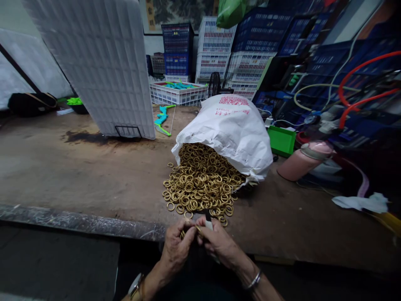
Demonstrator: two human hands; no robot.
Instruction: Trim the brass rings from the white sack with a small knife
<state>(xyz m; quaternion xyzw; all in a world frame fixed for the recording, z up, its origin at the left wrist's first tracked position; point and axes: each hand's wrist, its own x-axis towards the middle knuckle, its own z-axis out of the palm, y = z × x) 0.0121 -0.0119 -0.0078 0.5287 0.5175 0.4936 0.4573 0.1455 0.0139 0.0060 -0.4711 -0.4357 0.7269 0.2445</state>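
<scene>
My left hand [176,246] is closed on gold-coloured rings, a few of which show between its fingers at the table's front edge. Fingertips meet fingertips where my right hand [221,244] comes in from the other side, with one ring [198,229] at the two thumbs. A narrow flat tool [208,221], dark at the tip and pale below, sticks up from my right hand; its kind is unclear. Just beyond the hands lies a heap of gold-coloured rings [200,184], spilling from the mouth of a white woven sack [232,129] on its side.
The brown worktable [125,179] ends close to me. A tall pale ribbed panel [103,71] stands left. Behind are a blue-green toy bow [162,120], a white crate [178,95] and stacked crates [216,46]. A green tray [281,140] and pink cylinder [305,160] stand right.
</scene>
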